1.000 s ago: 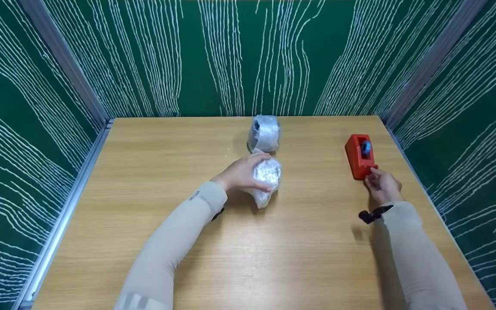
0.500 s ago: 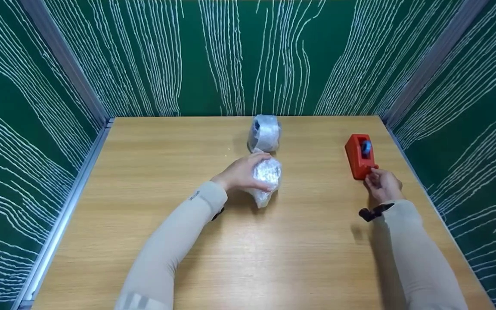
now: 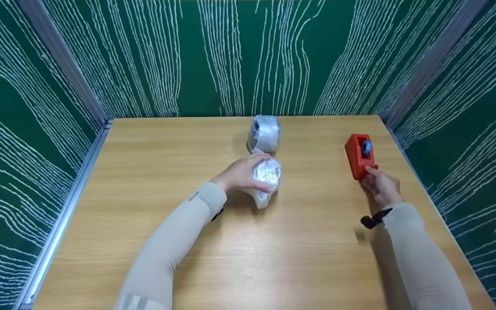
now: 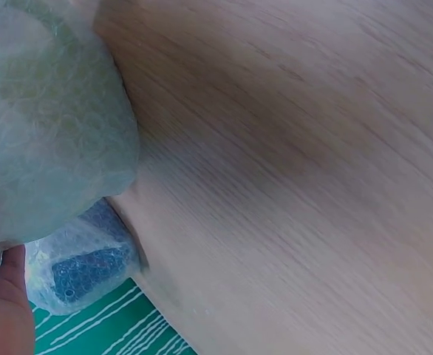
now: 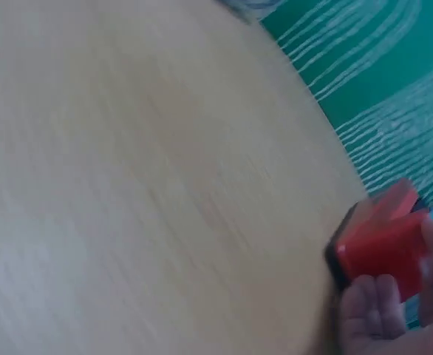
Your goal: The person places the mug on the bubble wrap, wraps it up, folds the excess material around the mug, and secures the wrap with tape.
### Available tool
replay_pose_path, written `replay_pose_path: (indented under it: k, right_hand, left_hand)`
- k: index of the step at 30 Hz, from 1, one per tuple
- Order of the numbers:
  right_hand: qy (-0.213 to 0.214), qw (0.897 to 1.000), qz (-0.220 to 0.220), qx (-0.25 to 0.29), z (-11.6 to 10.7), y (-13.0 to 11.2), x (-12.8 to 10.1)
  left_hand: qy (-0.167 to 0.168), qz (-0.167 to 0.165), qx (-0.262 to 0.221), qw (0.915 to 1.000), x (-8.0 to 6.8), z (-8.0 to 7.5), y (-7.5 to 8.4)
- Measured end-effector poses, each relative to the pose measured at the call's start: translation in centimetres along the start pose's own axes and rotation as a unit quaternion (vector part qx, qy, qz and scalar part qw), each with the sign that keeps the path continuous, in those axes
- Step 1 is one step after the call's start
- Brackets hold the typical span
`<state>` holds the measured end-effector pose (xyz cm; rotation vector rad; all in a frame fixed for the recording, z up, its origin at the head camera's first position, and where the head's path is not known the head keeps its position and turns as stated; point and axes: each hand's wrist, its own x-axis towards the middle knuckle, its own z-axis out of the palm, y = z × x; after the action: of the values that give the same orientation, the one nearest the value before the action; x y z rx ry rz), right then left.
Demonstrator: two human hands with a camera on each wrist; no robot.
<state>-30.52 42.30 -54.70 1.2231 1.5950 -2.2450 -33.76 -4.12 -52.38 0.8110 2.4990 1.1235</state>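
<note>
- The wooden tabletop [image 3: 144,172] carries everything I work with, closed in by green walls [image 3: 239,51] with white wavy lines.
- My left hand [image 3: 241,174] sits near the middle of it, fingers curled round a bubble-wrapped bundle [image 3: 267,178] that rests on the wood; the left wrist view shows the same bundle [image 4: 46,126] filling the corner.
- Just beyond that bundle lies a second bubble-wrapped parcel [image 3: 264,132] with something dark blue inside, close enough that the two may touch; I cannot tell whether they do.
- My right hand [image 3: 381,184] is well apart to the right, fingers loosely bent with the tips at the near end of a red tape dispenser [image 3: 359,156]. I cannot tell whether they have caught any tape; the right wrist view is too blurred.
- The dispenser holds a small blue roll [image 3: 365,147] and stands near the right edge of the tabletop.
- Risks, as I judge them: the dispenser could slide or tip if I tug with nothing steadying it; the wrap could spring open if my left fingers loosen; tape could fold onto itself.
- I can read no brand, label or writing; a small mark on my left sleeve [image 3: 194,196] is too tiny to make out.
</note>
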Motion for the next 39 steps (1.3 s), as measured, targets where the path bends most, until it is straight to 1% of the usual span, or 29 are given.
replay_pose_path:
  k: [2, 5, 6, 8, 13, 15, 17, 20, 28, 33, 36, 39]
  right_hand:
    - [-0.017, 0.997, -0.011, -0.074, 0.2, -0.4, -0.7]
    - [-0.045, 0.984, -0.028, -0.170, 1.0, -1.0, -1.6]
    - [-0.054, 0.980, -0.033, -0.190, 1.2, -1.1, -1.9]
    - [-0.078, 0.977, -0.042, -0.196, 1.8, -1.4, -2.4]
    - [-0.146, 0.977, -0.049, -0.147, 3.1, -1.9, -3.5]
    - [-0.169, 0.972, -0.059, -0.155, 3.5, -2.0, -3.8]
    - [-0.189, 0.964, -0.072, -0.173, 3.8, -2.0, -4.0]
    - [-0.218, 0.948, -0.100, -0.207, 4.2, -1.9, -4.3]
    - [-0.273, 0.916, -0.156, -0.250, 5.8, -2.0, -5.2]
    - [-0.286, 0.902, -0.166, -0.279, 6.8, -2.1, -6.0]
    - [-0.289, 0.895, -0.166, -0.297, 7.5, -2.2, -6.4]
    - [-0.306, 0.882, -0.169, -0.317, 8.1, -2.3, -6.8]
  left_hand:
    - [0.003, -0.003, -0.001, 1.0000, 0.1, 0.0, 0.0]
    - [0.005, -0.006, 0.000, 1.0000, 0.0, -0.1, 0.0]
    - [0.004, -0.005, 0.002, 1.0000, 0.0, -0.1, 0.0]
    - [0.002, -0.003, 0.003, 1.0000, 0.1, -0.1, 0.1]
    - [-0.001, -0.007, 0.000, 1.0000, 0.1, 0.1, 0.2]
    - [-0.001, -0.008, -0.001, 1.0000, 0.1, 0.1, 0.1]
    - [-0.001, -0.008, -0.002, 1.0000, 0.0, 0.1, 0.1]
    - [0.001, -0.006, -0.002, 1.0000, 0.0, 0.1, 0.0]
    - [0.000, 0.013, 0.024, 0.9996, 0.2, 0.0, -0.1]
    - [0.000, 0.009, 0.010, 0.9999, 0.1, 0.0, -0.1]
    - [-0.001, 0.010, 0.007, 0.9999, 0.1, 0.0, -0.1]
    - [-0.002, 0.011, 0.006, 0.9999, 0.0, 0.0, 0.0]
